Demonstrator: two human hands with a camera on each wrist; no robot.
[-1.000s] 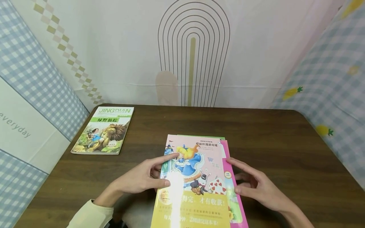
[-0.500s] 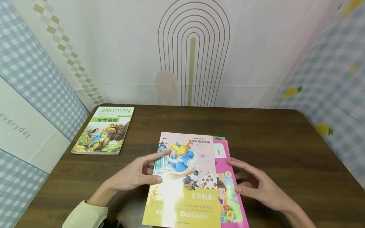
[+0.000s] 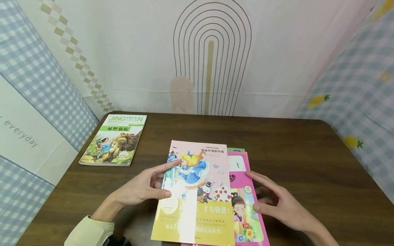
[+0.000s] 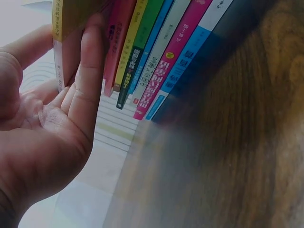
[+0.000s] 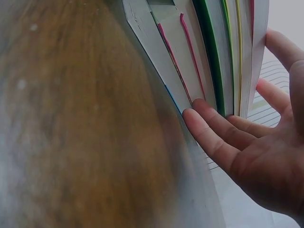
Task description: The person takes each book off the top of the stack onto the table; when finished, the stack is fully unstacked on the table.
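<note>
My left hand [image 3: 138, 186] grips a pink and yellow storybook [image 3: 197, 171] by its left edge, thumb on the cover and fingers underneath. In the left wrist view this book's spine [image 4: 58, 47] stands apart from a stack of books [image 4: 152, 71] with colourful spines. The storybook lies shifted left over a magenta-edged book [image 3: 247, 201] on top of that stack. My right hand [image 3: 277, 205] rests against the stack's right side. In the right wrist view its fingers [image 5: 213, 142] reach along the page edges [image 5: 213, 57], extended. A green book corner [image 3: 235, 149] shows at the back.
Another book [image 3: 114, 141], with a lion on its cover, lies flat at the back left of the dark wooden table [image 3: 307, 160]. A patterned cloth [image 3: 138, 58] hangs behind the table, with blue checked cloth [image 3: 40, 68] at the sides.
The storybook has slid left in my left hand, uncovering more of the magenta-edged book. My right hand has stayed at the stack's right side. The head view has shifted slightly.
</note>
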